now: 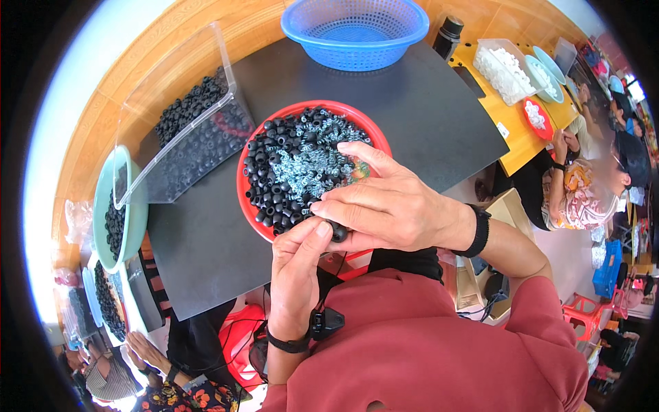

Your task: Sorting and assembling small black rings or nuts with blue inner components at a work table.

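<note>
One bead (339, 232) sits between the left hand (294, 263) and right hand (403, 211), both partly curled, at the near edge of the red bowl (322, 105); which hand grips it cannot be determined.

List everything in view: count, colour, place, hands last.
Table: one, dark grey, centre
Red bowl: one, red, on table
Springs: many, grey, in bowl
Clear bin: one, transparent, table's left
Left basin: one, pale green, beside table
Black pieces: many, black, in bowl, bin, basin
Basket: one, blue, table's far edge
Bottle: one, black, upper right
Yellow table: one, yellow, right
White pieces: many, white, on yellow table
Co-workers: several, mixed clothing, left and right
Distant clutter: uncounted, mixed, far right
Left hand: one, bare, bowl's near edge
Right hand: one, bare, over bowl
</note>
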Tool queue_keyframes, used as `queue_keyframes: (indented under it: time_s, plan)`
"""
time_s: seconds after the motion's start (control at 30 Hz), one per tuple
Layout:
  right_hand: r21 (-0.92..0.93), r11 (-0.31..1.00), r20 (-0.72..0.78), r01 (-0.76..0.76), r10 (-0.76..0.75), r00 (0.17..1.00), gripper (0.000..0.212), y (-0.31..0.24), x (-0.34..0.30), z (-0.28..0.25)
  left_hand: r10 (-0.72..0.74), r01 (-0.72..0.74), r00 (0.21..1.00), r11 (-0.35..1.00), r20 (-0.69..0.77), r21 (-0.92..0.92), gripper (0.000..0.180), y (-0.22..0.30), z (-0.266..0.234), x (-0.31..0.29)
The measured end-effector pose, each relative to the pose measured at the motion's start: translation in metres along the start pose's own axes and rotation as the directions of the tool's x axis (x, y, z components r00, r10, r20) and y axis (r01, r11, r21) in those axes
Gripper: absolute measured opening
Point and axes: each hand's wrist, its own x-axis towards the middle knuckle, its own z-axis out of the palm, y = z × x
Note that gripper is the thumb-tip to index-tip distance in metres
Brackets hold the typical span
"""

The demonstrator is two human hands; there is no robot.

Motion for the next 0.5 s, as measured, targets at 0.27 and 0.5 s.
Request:
queue_keyframes:
  time_s: [0.27, 0.5]
  plan:
    - [0.092, 0.996, 0.005, -0.008, 0.007, 1.0, 0.043, 0.005, -0.003, -0.003, 0.003, -0.001, 1.0, 0.996, -0.018, 0.085, 0.026, -0.002, 0.001, -0.004]
    - [0.223, 0.975, 0.041, 0.012, -0.022, 0.999, 0.04, 0.014, -0.003, -0.005, 0.061, -0.055, 0.998, 0.953, -0.01, 0.298, 0.024, 0.006, 0.01, -0.005]
